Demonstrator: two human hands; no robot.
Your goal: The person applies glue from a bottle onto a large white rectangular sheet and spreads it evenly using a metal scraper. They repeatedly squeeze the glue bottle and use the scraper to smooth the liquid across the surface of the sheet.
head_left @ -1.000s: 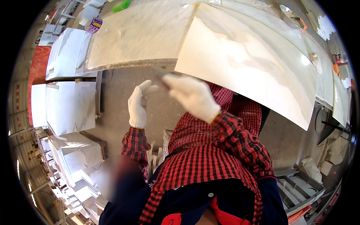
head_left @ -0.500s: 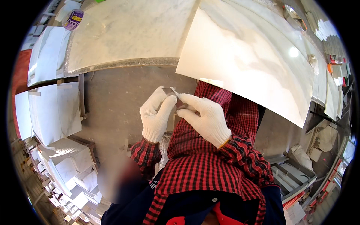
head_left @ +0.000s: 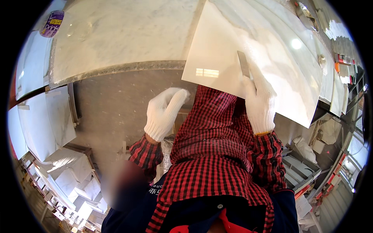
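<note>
My right hand (head_left: pixel 261 103), in a white knitted glove, reaches over the near edge of a glossy white slab (head_left: pixel 217 42). Between its thumb and fingers is one end of a thin grey metal blade (head_left: pixel 243 64), whose other end points away from me across the slab. My left hand (head_left: pixel 163 112), gloved alike, is raised over the floor left of the slab and apart from it. Its thumb and fingers are pressed together; whether a small thing is between them is hidden.
Left of the white slab lies a wide pale stone slab (head_left: pixel 124 35) with a rough front edge. A purple-labelled container (head_left: pixel 52 24) stands at its far left corner. More panels (head_left: pixel 58 116) stand at left. At lower right is a metal rack (head_left: pixel 297 171).
My hands have come apart. The right one has carried the blade forward and right, over the white slab. My left hand has stayed nearly where it was, without the blade.
</note>
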